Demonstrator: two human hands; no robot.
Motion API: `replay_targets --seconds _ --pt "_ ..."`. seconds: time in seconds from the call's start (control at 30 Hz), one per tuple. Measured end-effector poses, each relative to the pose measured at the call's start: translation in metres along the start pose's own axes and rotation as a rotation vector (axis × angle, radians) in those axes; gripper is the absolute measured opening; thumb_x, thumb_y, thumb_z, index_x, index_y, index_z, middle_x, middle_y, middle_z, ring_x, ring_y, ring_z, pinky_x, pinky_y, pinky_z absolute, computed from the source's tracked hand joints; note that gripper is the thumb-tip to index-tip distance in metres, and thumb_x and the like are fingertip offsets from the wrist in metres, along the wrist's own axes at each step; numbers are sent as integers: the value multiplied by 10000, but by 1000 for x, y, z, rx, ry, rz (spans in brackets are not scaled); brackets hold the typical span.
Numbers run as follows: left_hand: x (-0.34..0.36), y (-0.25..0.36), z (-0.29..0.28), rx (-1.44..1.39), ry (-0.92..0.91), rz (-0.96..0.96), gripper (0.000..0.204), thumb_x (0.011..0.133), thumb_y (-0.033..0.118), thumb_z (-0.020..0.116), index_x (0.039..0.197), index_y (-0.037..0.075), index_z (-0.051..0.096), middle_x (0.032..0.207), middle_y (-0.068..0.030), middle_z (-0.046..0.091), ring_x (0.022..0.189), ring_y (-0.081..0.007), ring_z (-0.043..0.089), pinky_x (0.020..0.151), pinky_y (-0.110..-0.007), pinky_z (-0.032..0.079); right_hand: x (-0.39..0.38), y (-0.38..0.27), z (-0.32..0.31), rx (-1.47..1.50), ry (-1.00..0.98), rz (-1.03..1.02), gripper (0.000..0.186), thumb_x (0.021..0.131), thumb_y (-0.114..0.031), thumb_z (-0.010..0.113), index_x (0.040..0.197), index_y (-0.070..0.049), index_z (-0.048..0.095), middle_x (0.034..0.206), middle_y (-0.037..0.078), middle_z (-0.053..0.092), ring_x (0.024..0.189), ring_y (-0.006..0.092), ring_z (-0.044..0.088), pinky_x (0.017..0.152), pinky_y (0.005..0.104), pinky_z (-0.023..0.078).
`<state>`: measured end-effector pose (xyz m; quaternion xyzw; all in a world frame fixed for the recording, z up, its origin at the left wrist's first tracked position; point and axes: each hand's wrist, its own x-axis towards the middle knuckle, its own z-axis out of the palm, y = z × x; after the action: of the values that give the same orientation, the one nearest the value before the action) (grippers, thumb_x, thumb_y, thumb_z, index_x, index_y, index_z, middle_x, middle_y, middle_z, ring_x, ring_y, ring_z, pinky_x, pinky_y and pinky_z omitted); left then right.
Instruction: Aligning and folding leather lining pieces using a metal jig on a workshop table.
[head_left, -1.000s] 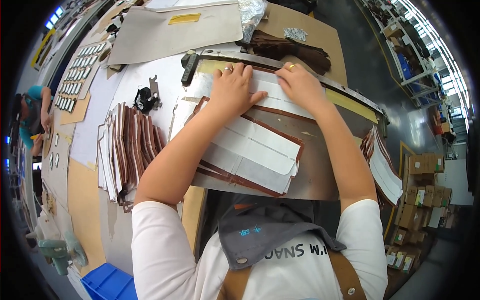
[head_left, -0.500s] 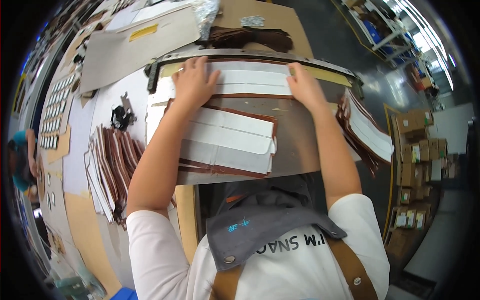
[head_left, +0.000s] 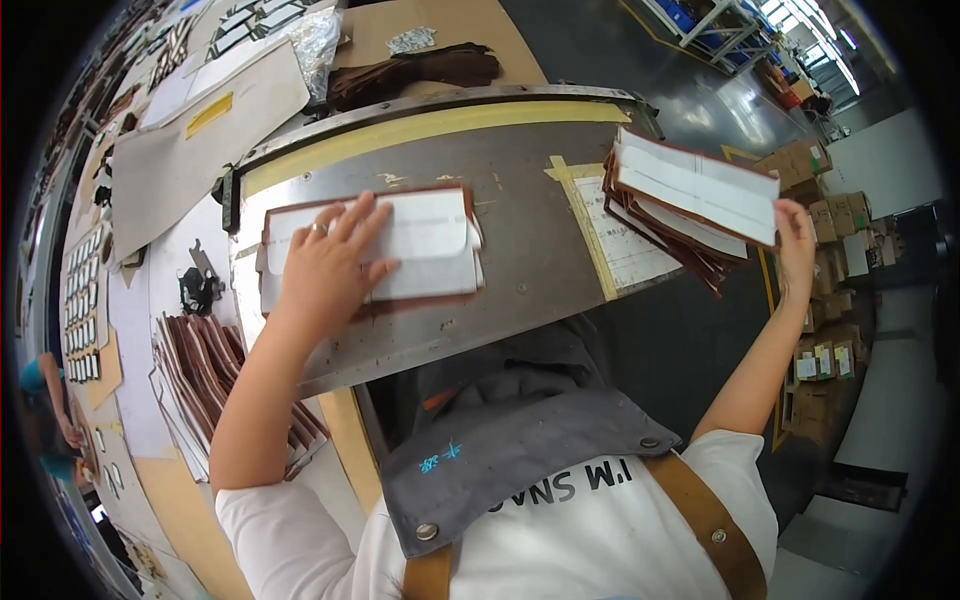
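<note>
My left hand point(head_left: 335, 255) lies with fingers spread on a small stack of brown panels with white backing point(head_left: 425, 265) on the metal worktop point(head_left: 490, 230). Its fingertips touch the top panel, which has a white rounded flap. Off to the right, my right hand point(head_left: 796, 238) pinches the outer end of a white-backed brown panel point(head_left: 695, 185). That panel sits over a fanned pile of similar panels point(head_left: 660, 222) at the worktop's right edge. Whether it is lifted clear of the pile is hard to tell.
A metal bar point(head_left: 440, 100) runs along the far edge beside yellow tape. More brown-and-white panels point(head_left: 205, 370) stand in a row at left, near a small black tool point(head_left: 200, 285). Dark brown pieces point(head_left: 415, 75) lie beyond the bar. Cardboard boxes point(head_left: 830, 225) stand at right.
Both hands have left the panel by the far bar, which no longer lies there. My right hand has swung right to the pile; my left hand has come down onto the near stack. The view has turned.
</note>
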<state>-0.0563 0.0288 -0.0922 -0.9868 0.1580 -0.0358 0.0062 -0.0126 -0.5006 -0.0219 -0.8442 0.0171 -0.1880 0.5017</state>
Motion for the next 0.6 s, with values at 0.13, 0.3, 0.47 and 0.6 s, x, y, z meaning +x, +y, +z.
replay_targets --seconds 0.13,0.3,0.47,0.6 --pt "27 0 7 -29 56 -75 482 838 369 478 1265 164 389 1310 -45 374 1137 -293 397 927 -383 326 0 0 31 -637 107 -351 150 849 -142 518 929 -53 610 980 67 526 875 167 523 744 257 408" --pt "27 -9 20 -154 276 -47 173 828 196 505 913 66 581 1004 -57 590 867 -265 558 743 -357 449 -35 -85 208 -157 -588 -342 212 793 -100 548 992 -43 591 1020 81 571 976 202 517 842 294 398" --pt "29 -2 14 -134 377 -13 172 801 174 541 947 90 568 1055 -61 562 894 -256 543 770 -355 429 -55 -95 324 -183 -515 -988 238 775 -141 569 1002 -75 586 1063 87 568 977 250 526 828 337 427" --pt "13 12 9 -120 651 61 224 734 134 616 945 98 547 995 -56 538 850 -240 516 757 -344 397 -50 -96 352 -332 -669 -883 130 776 -124 546 875 -103 628 843 61 624 820 224 580 698 338 471"
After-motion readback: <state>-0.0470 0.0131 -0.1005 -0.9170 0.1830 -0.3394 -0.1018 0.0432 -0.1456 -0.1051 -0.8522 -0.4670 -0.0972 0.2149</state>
